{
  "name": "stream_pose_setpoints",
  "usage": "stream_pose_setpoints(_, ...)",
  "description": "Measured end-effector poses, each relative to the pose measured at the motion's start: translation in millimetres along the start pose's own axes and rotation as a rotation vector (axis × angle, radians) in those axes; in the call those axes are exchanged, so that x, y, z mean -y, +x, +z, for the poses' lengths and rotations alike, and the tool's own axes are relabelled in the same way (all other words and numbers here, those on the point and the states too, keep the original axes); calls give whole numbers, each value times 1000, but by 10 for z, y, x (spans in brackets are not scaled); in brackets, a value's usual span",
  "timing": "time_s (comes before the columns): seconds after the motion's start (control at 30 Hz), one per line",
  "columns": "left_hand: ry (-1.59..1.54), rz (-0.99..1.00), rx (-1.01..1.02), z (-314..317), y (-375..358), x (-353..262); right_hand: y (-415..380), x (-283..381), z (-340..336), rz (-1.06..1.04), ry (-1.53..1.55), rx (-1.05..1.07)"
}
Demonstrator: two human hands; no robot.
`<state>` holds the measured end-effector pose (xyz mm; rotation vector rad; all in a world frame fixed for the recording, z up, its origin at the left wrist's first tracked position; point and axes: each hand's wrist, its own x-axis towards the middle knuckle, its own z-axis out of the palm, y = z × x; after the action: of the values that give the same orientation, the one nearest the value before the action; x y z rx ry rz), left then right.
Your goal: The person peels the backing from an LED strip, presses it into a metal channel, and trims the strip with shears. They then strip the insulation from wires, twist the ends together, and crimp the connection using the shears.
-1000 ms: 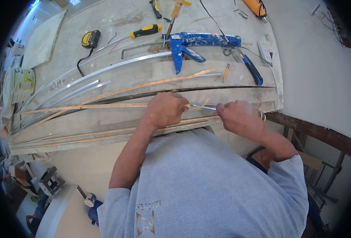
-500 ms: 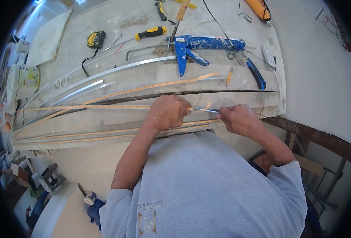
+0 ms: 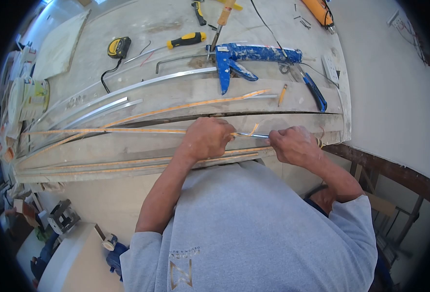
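My left hand (image 3: 209,137) is closed around an orange LED strip (image 3: 147,130) that runs off to the left over the bench. Its loose end (image 3: 255,129) curls up between my two hands. My right hand (image 3: 295,145) grips a slim tool, its bright metal shaft (image 3: 260,136) pointing left toward my left fingers; the palm hides most of the handle. The shaft passes right at the curled strip end. Closer to my body, more orange strips in thin channels (image 3: 103,166) lie along the bench's front edge.
On the bench (image 3: 176,104) lie a blue caulking gun (image 3: 261,52), a utility knife (image 3: 314,91), a pencil (image 3: 282,95), a yellow-black screwdriver (image 3: 188,40), a tape measure (image 3: 119,47) and metal channels (image 3: 96,112). A power strip (image 3: 330,69) sits at the right edge.
The curled strip end stands a little more upright. My right hand has shifted slightly, with the tool's end now showing behind it; my left hand stays nearly in place.
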<state>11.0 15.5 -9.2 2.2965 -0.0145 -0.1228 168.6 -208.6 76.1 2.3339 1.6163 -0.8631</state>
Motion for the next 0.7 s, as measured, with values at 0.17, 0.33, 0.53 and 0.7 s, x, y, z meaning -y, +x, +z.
stream_pose_setpoints(0.17,16,-17,38,-2,2,-3,18,-102,125,-106,-68,-142)
stream_pose_setpoints(0.33,32,-9,41,2,3,4,9,-152,239,-172,-120,-274)
stream_pose_setpoints(0.53,41,25,-24,-88,-21,-94,-32,-22,169,-32,-74,-194)
stream_pose_setpoints(0.7,144,38,-27,-113,2,-51,6,-1,71,19,-27,-193)
